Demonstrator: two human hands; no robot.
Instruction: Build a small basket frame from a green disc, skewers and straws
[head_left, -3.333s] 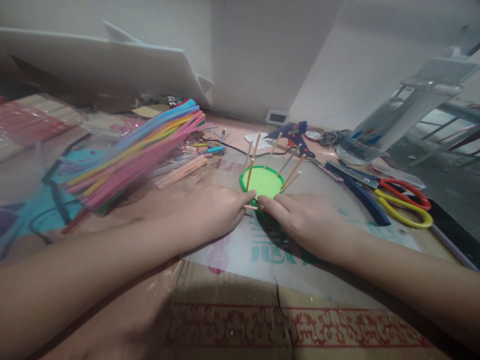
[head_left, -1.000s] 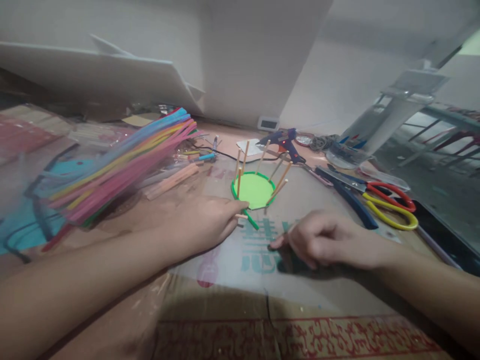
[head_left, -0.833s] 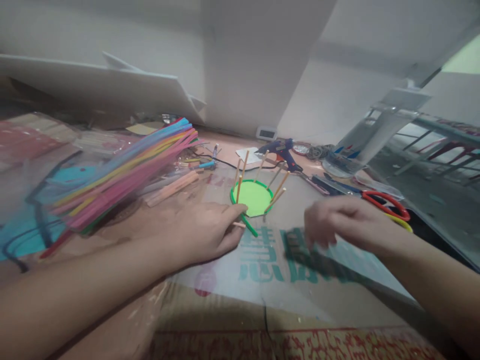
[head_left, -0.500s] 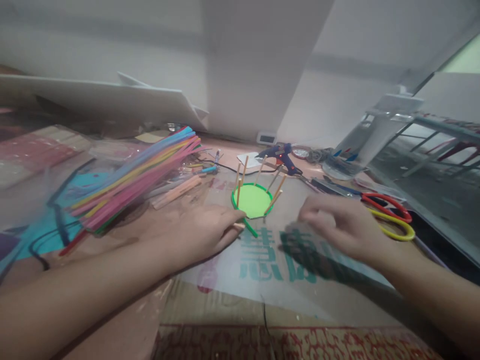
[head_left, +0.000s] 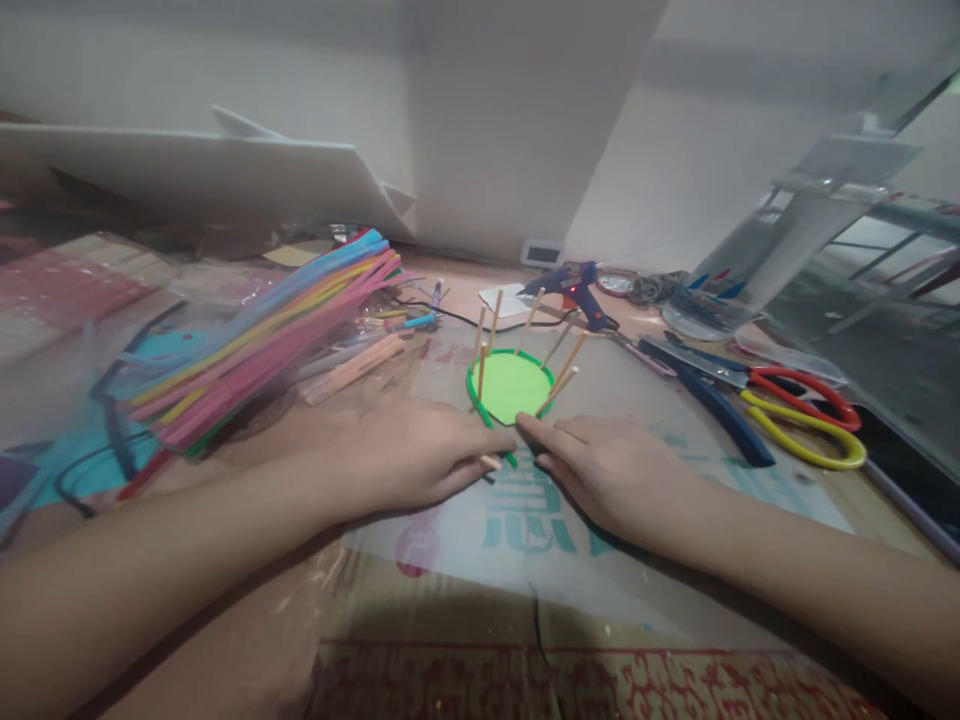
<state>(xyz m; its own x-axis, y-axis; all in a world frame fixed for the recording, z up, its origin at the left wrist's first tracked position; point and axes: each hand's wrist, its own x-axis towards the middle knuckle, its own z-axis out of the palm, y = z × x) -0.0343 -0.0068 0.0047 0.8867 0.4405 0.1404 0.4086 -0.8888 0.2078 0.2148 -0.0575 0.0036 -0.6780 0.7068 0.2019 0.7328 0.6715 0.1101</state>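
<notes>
A light green disc (head_left: 513, 386) lies at the middle of the work surface, edged with a darker green pipe cleaner (head_left: 485, 412) whose loose end sticks out toward me. Several thin wooden sticks (head_left: 481, 372) stand up around its rim, some leaning outward. My left hand (head_left: 427, 450) is closed at the near left of the disc, a short wooden stick (head_left: 491, 462) showing between its fingers and its fingertips at the pipe cleaner. From the right, my right hand (head_left: 600, 465) reaches in with its index finger stretched to the disc's near edge and its thumb apart below.
Left lies a bundle of coloured pipe cleaners (head_left: 277, 350). Behind the disc is a blue glue gun (head_left: 577, 288) with its red light lit. To the right are scissors (head_left: 806, 400) with red and yellow handles, pliers (head_left: 720, 405) and a clear plastic jug (head_left: 765, 250).
My right hand has moved left and in to the disc's near edge, its index finger now stretched out. My left hand stays by the disc with the stick. The view has shifted slightly.
</notes>
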